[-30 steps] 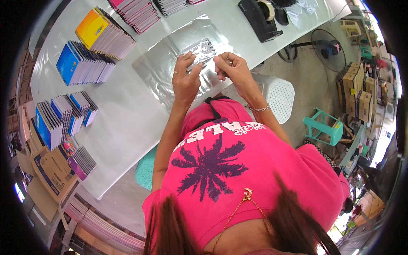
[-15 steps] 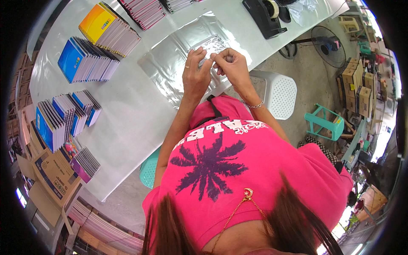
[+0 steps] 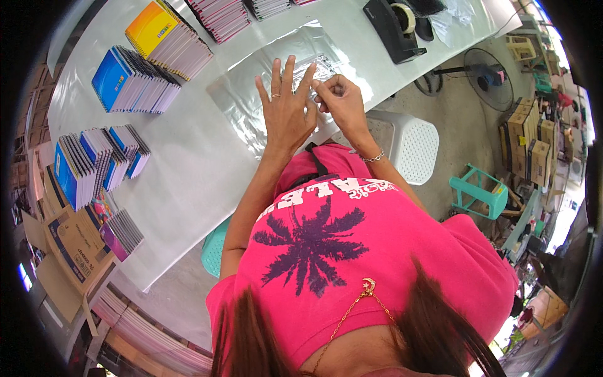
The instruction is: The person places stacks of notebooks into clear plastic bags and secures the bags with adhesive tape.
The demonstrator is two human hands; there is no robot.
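Clear plastic sheets (image 3: 242,103), shiny and slightly wrinkled, lie on the white table in front of me. Over them my left hand (image 3: 286,116) is open, its fingers spread and stretched away from me. Beside it, my right hand (image 3: 342,103) is closed in a pinch, thumb against the curled fingers. Whatever is between those fingertips is too small to make out. The left thumb comes close to the right fingertips; whether they touch is unclear. A crumpled, glinting patch of plastic (image 3: 323,63) shows just beyond both hands.
Spiral notebooks in yellow (image 3: 151,28), blue (image 3: 113,78) and purple (image 3: 119,235) stand in rows on the table (image 3: 182,182). A black tape dispenser (image 3: 392,31) sits at the far right. Around the table are a white stool (image 3: 418,147), a green stool (image 3: 480,191), a fan (image 3: 487,78) and cardboard boxes (image 3: 78,248).
My left hand has opened from a pinch near the right fingertips, its fingers now spread and raised. The right hand keeps its pinch in nearly the same place. The view has shifted slightly.
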